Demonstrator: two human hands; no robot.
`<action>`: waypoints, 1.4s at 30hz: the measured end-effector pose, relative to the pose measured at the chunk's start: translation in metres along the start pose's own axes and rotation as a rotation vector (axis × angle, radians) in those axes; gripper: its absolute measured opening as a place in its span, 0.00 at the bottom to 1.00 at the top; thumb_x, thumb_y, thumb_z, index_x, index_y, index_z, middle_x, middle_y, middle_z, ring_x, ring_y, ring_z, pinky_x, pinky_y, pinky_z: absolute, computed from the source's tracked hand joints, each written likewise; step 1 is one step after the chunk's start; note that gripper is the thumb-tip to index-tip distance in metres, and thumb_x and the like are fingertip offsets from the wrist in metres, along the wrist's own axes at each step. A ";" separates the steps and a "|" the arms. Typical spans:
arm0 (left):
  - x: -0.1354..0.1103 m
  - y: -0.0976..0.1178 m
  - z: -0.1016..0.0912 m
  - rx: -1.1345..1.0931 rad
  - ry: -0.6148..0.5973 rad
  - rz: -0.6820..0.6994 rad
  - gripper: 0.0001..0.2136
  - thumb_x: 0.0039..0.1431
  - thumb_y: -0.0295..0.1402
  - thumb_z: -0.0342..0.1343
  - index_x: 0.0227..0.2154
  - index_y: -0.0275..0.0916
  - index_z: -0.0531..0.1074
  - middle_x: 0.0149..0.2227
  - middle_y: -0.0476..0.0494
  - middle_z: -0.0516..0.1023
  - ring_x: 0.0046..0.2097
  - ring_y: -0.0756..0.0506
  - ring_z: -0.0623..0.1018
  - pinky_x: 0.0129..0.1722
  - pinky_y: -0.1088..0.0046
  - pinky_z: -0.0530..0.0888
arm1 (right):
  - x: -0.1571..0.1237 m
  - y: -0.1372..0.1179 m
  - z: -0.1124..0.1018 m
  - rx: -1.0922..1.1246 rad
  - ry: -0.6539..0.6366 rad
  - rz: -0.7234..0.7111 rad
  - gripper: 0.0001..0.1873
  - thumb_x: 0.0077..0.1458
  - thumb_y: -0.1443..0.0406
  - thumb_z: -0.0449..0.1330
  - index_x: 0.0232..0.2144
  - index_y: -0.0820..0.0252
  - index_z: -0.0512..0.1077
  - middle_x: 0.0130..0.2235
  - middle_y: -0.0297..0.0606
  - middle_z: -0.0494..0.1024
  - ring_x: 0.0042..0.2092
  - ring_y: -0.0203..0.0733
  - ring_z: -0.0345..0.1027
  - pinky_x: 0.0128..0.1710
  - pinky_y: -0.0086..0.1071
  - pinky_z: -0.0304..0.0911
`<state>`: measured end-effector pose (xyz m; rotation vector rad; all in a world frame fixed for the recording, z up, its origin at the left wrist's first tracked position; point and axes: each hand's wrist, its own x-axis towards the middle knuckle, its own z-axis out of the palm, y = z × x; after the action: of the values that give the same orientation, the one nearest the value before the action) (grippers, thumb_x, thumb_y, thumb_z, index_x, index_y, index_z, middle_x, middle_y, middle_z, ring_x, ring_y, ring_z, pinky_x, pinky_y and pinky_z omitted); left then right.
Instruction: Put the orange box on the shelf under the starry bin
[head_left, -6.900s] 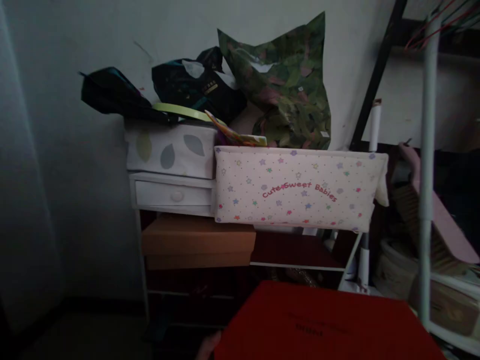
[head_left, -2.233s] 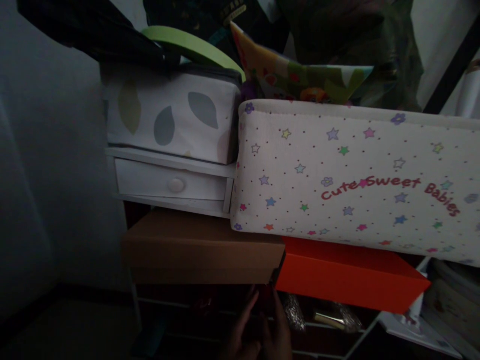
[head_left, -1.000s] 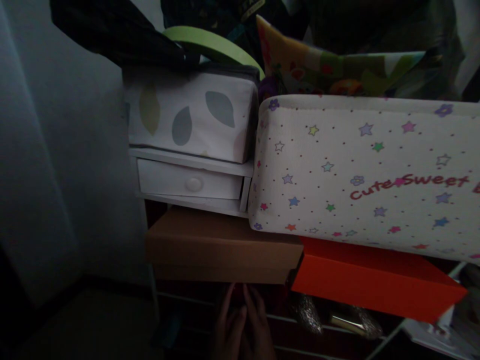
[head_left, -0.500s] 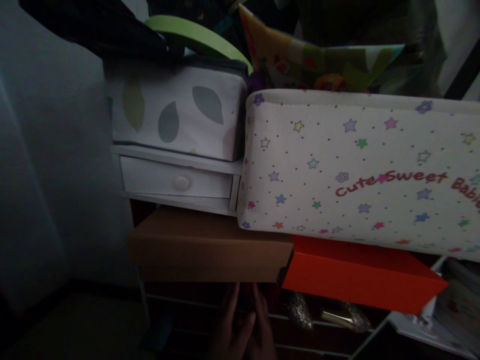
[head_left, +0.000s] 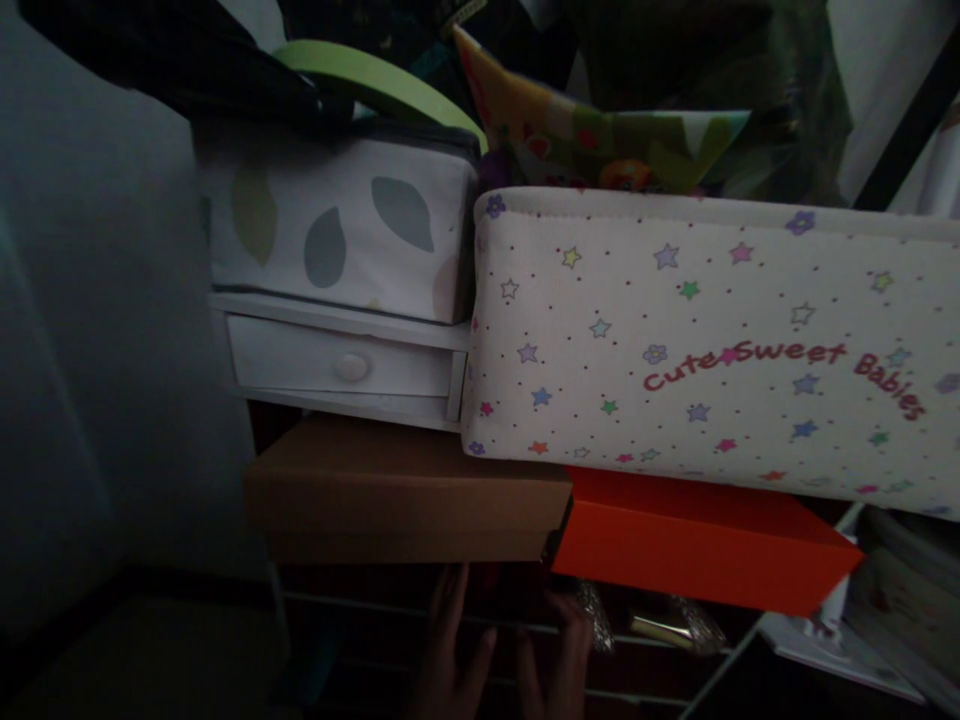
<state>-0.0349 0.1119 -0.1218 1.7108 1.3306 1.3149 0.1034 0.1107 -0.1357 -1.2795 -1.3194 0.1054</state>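
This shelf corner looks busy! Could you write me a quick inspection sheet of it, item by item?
Surface: white wire shelf rails beneath the boxes, dimly lit.
Things at the hands: brown cardboard box beside an orange box.
Clutter: star-print "Cute Sweet Babies" fabric bin above them, leaf-print box on a small white drawer, glittery object.
Hands: left hand and right hand raised just below the boxes; any grip is hidden in shadow.
Cables: nothing seen.
Surroundings: grey wall, dim light.
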 end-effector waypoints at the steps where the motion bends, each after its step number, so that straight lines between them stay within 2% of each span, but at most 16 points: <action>1: 0.000 0.000 0.000 -0.004 0.002 0.017 0.28 0.64 0.38 0.44 0.64 0.37 0.49 0.69 0.34 0.46 0.68 0.40 0.50 0.65 0.52 0.51 | 0.000 0.001 0.000 0.007 0.012 0.021 0.22 0.55 0.57 0.55 0.51 0.55 0.59 0.53 0.46 0.62 0.56 0.53 0.55 0.57 0.55 0.54; 5: -0.002 -0.001 0.003 -0.029 -0.017 0.054 0.29 0.63 0.37 0.46 0.65 0.43 0.47 0.69 0.38 0.46 0.68 0.39 0.51 0.65 0.52 0.53 | -0.008 0.004 0.008 0.181 -0.096 0.130 0.34 0.55 0.53 0.52 0.60 0.57 0.48 0.60 0.51 0.56 0.60 0.56 0.53 0.57 0.55 0.55; 7: -0.003 -0.002 0.004 -0.027 -0.016 0.051 0.29 0.62 0.37 0.47 0.65 0.43 0.46 0.69 0.38 0.46 0.68 0.38 0.51 0.65 0.51 0.53 | -0.014 0.003 0.013 0.218 -0.132 0.118 0.36 0.55 0.52 0.51 0.62 0.56 0.45 0.62 0.51 0.52 0.61 0.57 0.51 0.58 0.56 0.55; 10: -0.003 -0.005 0.006 -0.023 -0.015 0.038 0.29 0.63 0.37 0.46 0.65 0.43 0.46 0.69 0.38 0.45 0.68 0.38 0.50 0.65 0.50 0.52 | -0.018 0.000 0.016 0.172 -0.126 0.089 0.36 0.56 0.53 0.51 0.62 0.55 0.44 0.63 0.50 0.50 0.62 0.58 0.50 0.59 0.58 0.53; 17: 0.000 -0.008 0.004 -0.046 0.018 0.018 0.28 0.63 0.37 0.46 0.64 0.44 0.48 0.69 0.38 0.48 0.68 0.39 0.51 0.65 0.51 0.54 | -0.017 -0.008 0.015 0.169 -0.150 0.120 0.36 0.55 0.54 0.52 0.62 0.54 0.44 0.63 0.49 0.50 0.63 0.56 0.51 0.59 0.55 0.56; 22: 0.001 -0.007 0.002 -0.066 0.038 0.022 0.28 0.61 0.37 0.48 0.64 0.44 0.50 0.68 0.39 0.50 0.68 0.39 0.53 0.65 0.53 0.54 | -0.017 -0.002 0.013 0.177 -0.196 0.045 0.36 0.56 0.57 0.50 0.63 0.56 0.43 0.63 0.50 0.49 0.63 0.55 0.50 0.59 0.56 0.56; 26: 0.002 -0.003 -0.001 -0.031 0.059 0.025 0.28 0.60 0.36 0.49 0.63 0.42 0.52 0.68 0.37 0.51 0.67 0.39 0.53 0.65 0.54 0.53 | -0.003 0.010 -0.003 0.107 -0.194 0.007 0.29 0.57 0.59 0.50 0.60 0.54 0.51 0.60 0.48 0.57 0.60 0.52 0.54 0.58 0.54 0.57; 30: 0.003 0.004 -0.006 0.031 0.184 0.079 0.25 0.59 0.35 0.51 0.60 0.41 0.60 0.64 0.35 0.57 0.65 0.36 0.60 0.62 0.53 0.60 | 0.025 0.029 -0.039 -0.122 -0.086 0.012 0.25 0.55 0.57 0.54 0.54 0.56 0.60 0.54 0.48 0.64 0.55 0.53 0.60 0.55 0.53 0.60; 32: 0.000 0.010 -0.006 0.070 0.239 0.118 0.21 0.59 0.34 0.51 0.56 0.42 0.65 0.59 0.35 0.63 0.60 0.36 0.66 0.58 0.53 0.66 | 0.038 0.040 -0.059 -0.212 -0.037 0.085 0.27 0.52 0.52 0.55 0.51 0.60 0.62 0.49 0.50 0.66 0.52 0.55 0.63 0.54 0.55 0.61; 33: -0.002 0.012 -0.005 0.082 0.262 0.135 0.19 0.58 0.33 0.50 0.54 0.43 0.67 0.57 0.35 0.66 0.58 0.37 0.69 0.56 0.54 0.68 | 0.042 0.045 -0.067 -0.249 -0.058 0.144 0.29 0.51 0.49 0.55 0.49 0.61 0.63 0.48 0.51 0.67 0.52 0.56 0.64 0.53 0.55 0.61; 36: -0.009 0.020 0.005 0.066 0.299 0.166 0.13 0.58 0.33 0.50 0.45 0.45 0.74 0.48 0.38 0.74 0.50 0.38 0.74 0.50 0.59 0.72 | 0.046 0.059 -0.084 -0.307 -0.222 0.346 0.36 0.47 0.43 0.54 0.49 0.63 0.63 0.51 0.56 0.68 0.52 0.61 0.65 0.52 0.55 0.62; 38: -0.012 0.022 0.017 0.023 0.260 0.178 0.11 0.58 0.34 0.50 0.40 0.46 0.76 0.44 0.39 0.77 0.47 0.39 0.76 0.46 0.62 0.73 | 0.044 0.068 -0.087 -0.297 -0.289 0.409 0.38 0.45 0.42 0.55 0.50 0.63 0.63 0.54 0.59 0.67 0.53 0.65 0.66 0.50 0.57 0.63; 40: -0.014 0.021 0.030 -0.009 0.171 0.187 0.11 0.58 0.34 0.50 0.39 0.47 0.77 0.43 0.40 0.79 0.45 0.40 0.77 0.45 0.63 0.74 | 0.041 0.074 -0.086 -0.262 -0.268 0.396 0.36 0.43 0.43 0.57 0.46 0.63 0.66 0.53 0.60 0.69 0.53 0.66 0.66 0.49 0.57 0.63; 42: -0.015 0.016 0.044 -0.011 0.089 0.194 0.12 0.57 0.33 0.50 0.41 0.47 0.76 0.45 0.41 0.79 0.47 0.40 0.77 0.47 0.63 0.74 | 0.041 0.077 -0.085 -0.221 -0.223 0.356 0.30 0.42 0.46 0.59 0.41 0.61 0.69 0.48 0.57 0.74 0.50 0.63 0.69 0.48 0.54 0.64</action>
<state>0.0117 0.0972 -0.1275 1.8303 1.2275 1.5198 0.2247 0.1163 -0.1425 -1.7239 -1.3040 0.3689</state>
